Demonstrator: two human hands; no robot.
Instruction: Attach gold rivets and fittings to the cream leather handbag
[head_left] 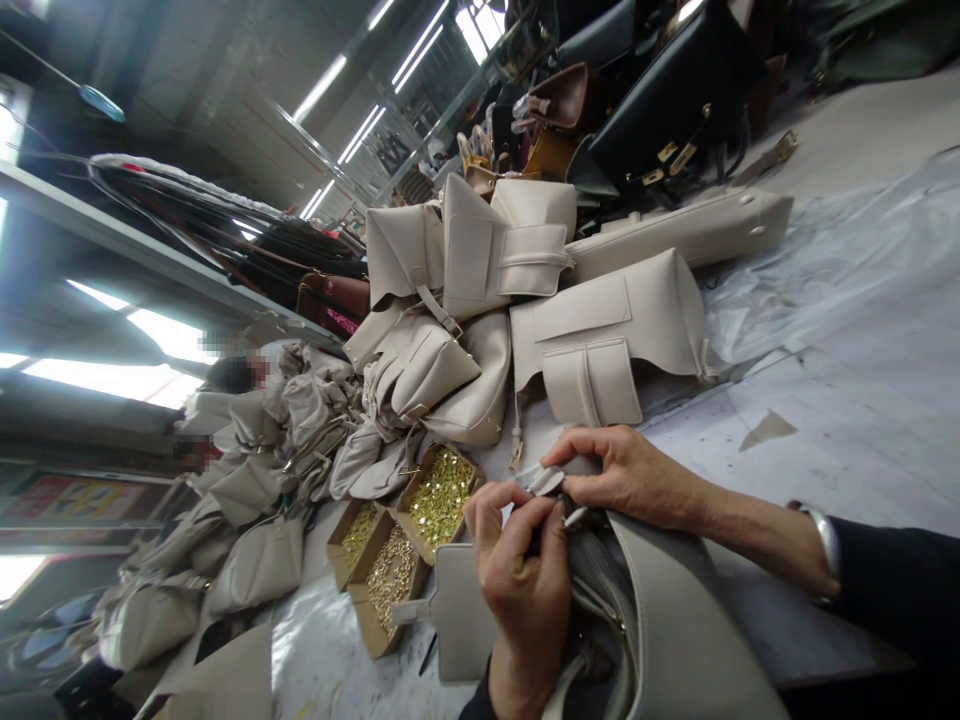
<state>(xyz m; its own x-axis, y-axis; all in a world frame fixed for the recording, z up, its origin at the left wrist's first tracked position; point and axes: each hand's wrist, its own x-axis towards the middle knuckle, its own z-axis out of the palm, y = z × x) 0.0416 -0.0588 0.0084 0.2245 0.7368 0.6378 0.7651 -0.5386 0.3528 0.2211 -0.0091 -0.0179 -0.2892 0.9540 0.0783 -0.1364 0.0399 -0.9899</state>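
Both of my hands meet over the open top of a light beige handbag (682, 620) in the lower right. My left hand (521, 570) has its fingers pinched around a small light strap end (546, 482). From the other side, the thumb and forefinger of my right hand (630, 478) grip the same strap end. The bag's grey lining and a zip show beneath my fingers. A beige flap (461, 610) sticks out to the left of my left hand. Fingers hide part of the strap and whatever small piece may be on it.
Cardboard boxes of small gold hardware (439, 495) stand left of my hands, with copper-coloured pieces (390, 575) in one. Beige handbags (600, 330) are piled beyond them. More beige bags (259, 560) lie left. Dark bags (675, 100) stand at the back. Plastic sheeting (847, 260) covers the right side.
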